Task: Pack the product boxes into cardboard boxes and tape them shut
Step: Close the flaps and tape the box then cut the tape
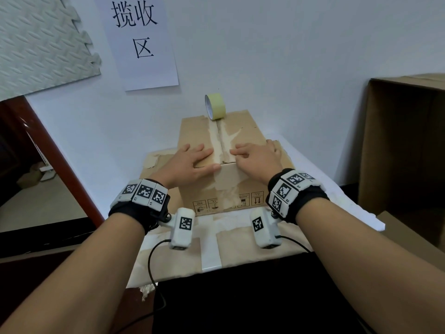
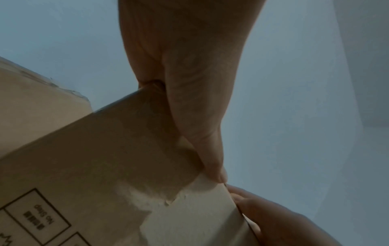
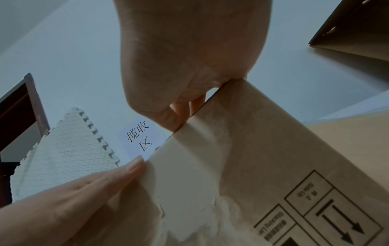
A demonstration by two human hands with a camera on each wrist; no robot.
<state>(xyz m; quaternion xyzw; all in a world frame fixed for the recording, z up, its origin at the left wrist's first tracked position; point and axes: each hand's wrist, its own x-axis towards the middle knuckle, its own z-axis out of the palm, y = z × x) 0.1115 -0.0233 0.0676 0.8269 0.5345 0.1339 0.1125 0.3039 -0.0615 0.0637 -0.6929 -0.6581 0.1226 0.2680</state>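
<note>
A brown cardboard box [image 1: 240,131] stands on the table with its top flaps folded down and old torn tape marks along the middle seam. My left hand [image 1: 192,160] lies flat on the left flap, its thumb along the front top edge. My right hand [image 1: 255,155] presses on the right flap beside the seam. A roll of yellow tape [image 1: 215,106] stands on edge at the far end of the box top. In the left wrist view the left hand [image 2: 189,83] rests on the box [image 2: 84,158]. In the right wrist view the right hand [image 3: 189,58] sits over the box [image 3: 263,149]. No product boxes show.
Flattened cardboard [image 1: 156,162] lies under the box on a white table [image 1: 337,196]. A large open carton [image 1: 404,145] stands at the right. On the wall hang a paper sign [image 1: 139,39] and a foam mat [image 1: 41,44]. A dark door frame [image 1: 55,153] is at the left.
</note>
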